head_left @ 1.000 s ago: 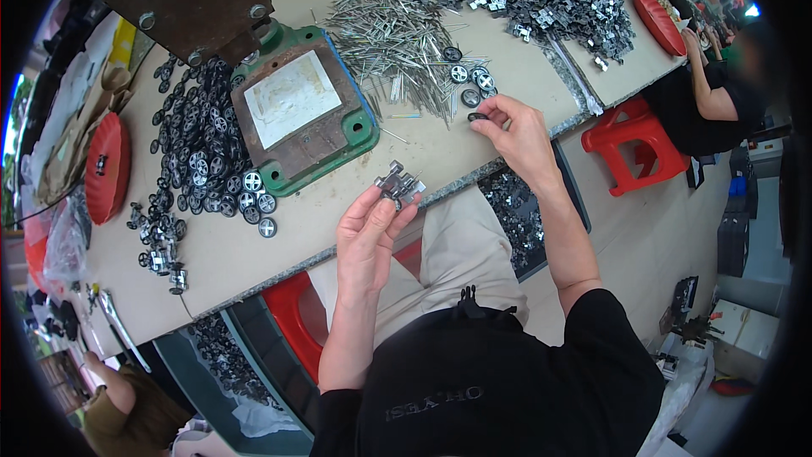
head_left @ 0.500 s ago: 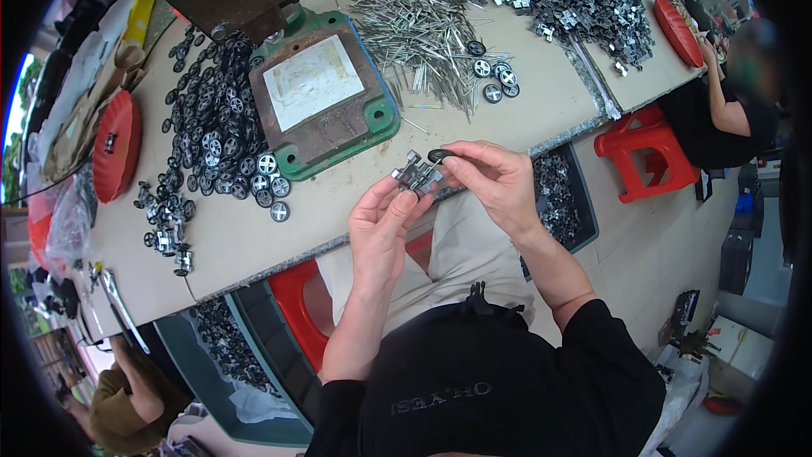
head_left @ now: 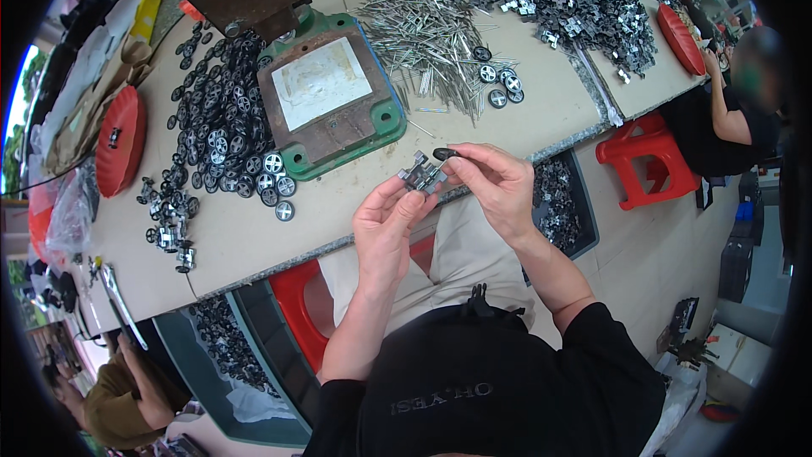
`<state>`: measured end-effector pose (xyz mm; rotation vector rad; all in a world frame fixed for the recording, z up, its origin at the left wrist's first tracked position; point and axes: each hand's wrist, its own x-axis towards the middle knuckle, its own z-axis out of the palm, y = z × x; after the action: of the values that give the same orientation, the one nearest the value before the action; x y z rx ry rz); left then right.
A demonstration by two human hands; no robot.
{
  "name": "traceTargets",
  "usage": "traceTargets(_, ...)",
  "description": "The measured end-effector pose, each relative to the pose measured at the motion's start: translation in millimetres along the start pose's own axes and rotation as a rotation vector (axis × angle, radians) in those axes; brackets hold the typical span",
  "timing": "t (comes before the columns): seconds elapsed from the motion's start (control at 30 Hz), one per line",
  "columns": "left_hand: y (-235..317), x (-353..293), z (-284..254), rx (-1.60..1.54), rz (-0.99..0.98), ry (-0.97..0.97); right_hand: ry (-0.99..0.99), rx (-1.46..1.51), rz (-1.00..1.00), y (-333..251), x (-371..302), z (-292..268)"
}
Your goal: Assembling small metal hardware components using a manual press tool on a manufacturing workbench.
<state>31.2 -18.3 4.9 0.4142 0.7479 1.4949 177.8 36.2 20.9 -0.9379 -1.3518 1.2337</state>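
Observation:
My left hand (head_left: 382,233) is closed around a small grey and black chassis-like part (head_left: 421,176), pinched between thumb and fingers above the table's near edge. Between the thumb and fingertips of my right hand (head_left: 501,189) is a small black wheel (head_left: 444,154), seen nearly edge-on. It sits right beside the upper right side of the chassis part; whether the two touch, I cannot tell. A green-based press (head_left: 389,121) with a pale plate on its bed stands beyond my hands.
Black wheels (head_left: 228,110) lie heaped left of the press, near several wheeled assemblies (head_left: 169,224). Thin metal rods (head_left: 423,34) and grey-black parts (head_left: 575,0) are piled at the back. A red dish (head_left: 121,142) stands far left. Co-workers sit at right (head_left: 719,110) and lower left (head_left: 127,398).
The table and press have shifted slightly right in the picture. The wheel has tilted a little in my right fingers, while my left hand keeps its hold on the chassis part.

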Motion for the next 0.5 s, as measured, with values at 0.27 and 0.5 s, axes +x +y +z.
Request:
traceTargets(0.27,-2,0,0,0.179,0.176,0.023,0.062,-0.377,-0.293,-3,-3,5)
traceTargets(0.5,12,1,-19,0.045,-0.053,-0.107,-0.267,-0.332,-0.205,-16,9,-24)
